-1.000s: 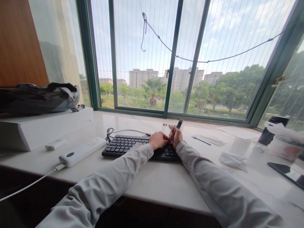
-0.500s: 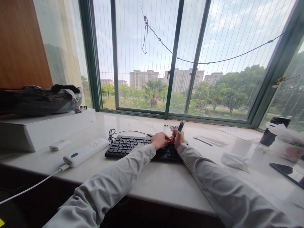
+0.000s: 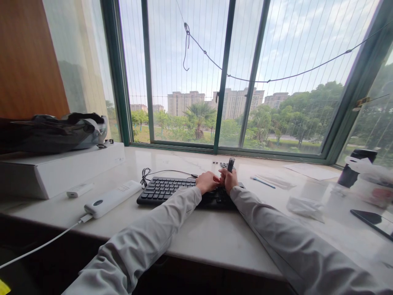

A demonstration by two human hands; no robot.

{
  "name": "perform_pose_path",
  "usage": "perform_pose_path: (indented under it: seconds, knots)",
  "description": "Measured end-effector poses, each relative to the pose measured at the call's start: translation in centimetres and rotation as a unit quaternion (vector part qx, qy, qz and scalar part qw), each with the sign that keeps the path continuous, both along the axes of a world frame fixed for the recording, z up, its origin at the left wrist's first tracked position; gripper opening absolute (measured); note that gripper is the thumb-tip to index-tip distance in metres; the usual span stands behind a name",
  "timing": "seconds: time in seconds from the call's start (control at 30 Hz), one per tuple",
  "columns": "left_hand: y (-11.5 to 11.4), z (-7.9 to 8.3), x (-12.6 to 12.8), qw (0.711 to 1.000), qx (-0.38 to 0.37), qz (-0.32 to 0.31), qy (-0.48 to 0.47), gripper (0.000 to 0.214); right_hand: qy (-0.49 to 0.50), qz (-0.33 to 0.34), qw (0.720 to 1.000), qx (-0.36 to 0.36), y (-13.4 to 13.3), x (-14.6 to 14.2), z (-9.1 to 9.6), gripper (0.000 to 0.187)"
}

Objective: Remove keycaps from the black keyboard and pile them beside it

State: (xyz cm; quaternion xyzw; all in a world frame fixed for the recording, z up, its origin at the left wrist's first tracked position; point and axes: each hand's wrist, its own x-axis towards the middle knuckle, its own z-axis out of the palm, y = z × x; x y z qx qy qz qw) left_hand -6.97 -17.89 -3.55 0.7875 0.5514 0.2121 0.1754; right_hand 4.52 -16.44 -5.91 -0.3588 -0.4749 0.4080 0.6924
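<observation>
A black keyboard [image 3: 166, 189] lies on the pale stone sill, its cable coiled behind it. Both my hands are over its right end. My right hand [image 3: 230, 180] grips a small dark tool [image 3: 231, 163] that sticks up from the fist. My left hand [image 3: 208, 181] rests on the keys right beside it, fingers curled and touching the right hand. A few loose dark keycaps [image 3: 223, 164] lie on the sill just behind my hands. What the left fingers pinch is hidden.
A white power bank [image 3: 112, 198] with a white cable and a small white stick [image 3: 79, 189] lie left. A white box [image 3: 61, 168] carries a dark bag. Right: a blue pen [image 3: 260, 182], papers, clear plastic, a black cup [image 3: 351, 172], a phone [image 3: 373, 218].
The tool in my right hand has swung from leaning right to nearly upright. Both hands stay over the keyboard's right end. The camera view shifted slightly.
</observation>
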Motion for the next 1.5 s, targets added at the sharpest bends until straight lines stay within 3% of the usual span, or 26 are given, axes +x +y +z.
perform_pose_path:
  seconds: [0.2,0.27,0.37,0.43,0.5,0.6,0.67,0.73,1.0,1.17,1.37,1.5]
  knots:
    - [0.5,-0.1,-0.2,0.999,-0.002,-0.035,-0.019,0.036,0.036,0.026,0.999,0.029,-0.9,-0.1,1.0,0.04]
    - [0.9,-0.3,-0.3,0.997,-0.003,-0.049,-0.06,0.034,-0.004,0.025,0.998,0.049,-1.1,0.6,1.7,0.041]
    - [1.3,-0.5,-0.4,0.992,-0.011,-0.038,-0.116,0.03,-0.13,-0.027,0.99,0.044,-1.2,2.4,2.6,0.041]
    - [1.4,-0.5,-0.4,0.991,0.012,-0.026,-0.132,0.027,-0.286,-0.108,0.951,0.044,-1.0,3.6,2.9,0.04]
    - [1.4,-0.5,-0.5,0.989,0.065,-0.012,-0.134,0.024,-0.444,-0.165,0.88,0.041,-0.9,4.6,2.9,0.036]
    - [1.2,-0.3,-0.6,0.983,0.13,0.001,-0.131,0.021,-0.597,-0.184,0.78,-0.001,-1.1,5.0,2.5,0.032]
    - [1.1,-0.2,-0.7,0.982,0.144,0.009,-0.123,0.021,-0.646,-0.178,0.742,-0.021,-1.2,4.8,2.2,0.03]
    - [1.0,-0.2,-0.7,0.982,0.148,0.015,-0.113,0.021,-0.668,-0.171,0.724,-0.011,-1.4,4.5,2.0,0.027]
    - [0.7,-0.1,-0.8,0.98,0.17,-0.007,-0.101,0.022,-0.652,-0.161,0.741,-0.012,-1.1,4.4,1.5,0.026]
    - [0.4,-0.1,-0.9,0.981,0.182,-0.015,-0.065,0.023,-0.668,-0.199,0.717,-0.01,-1.5,4.2,1.4,0.024]
    - [-0.9,0.5,-1.0,0.975,0.222,0.0,0.012,0.027,-0.676,-0.195,0.711,0.006,-2.2,3.8,1.6,0.024]
    - [-1.3,1.1,-1.2,0.964,0.266,-0.011,0.025,0.026,-0.642,-0.219,0.735,0.005,-2.5,3.8,2.0,0.028]
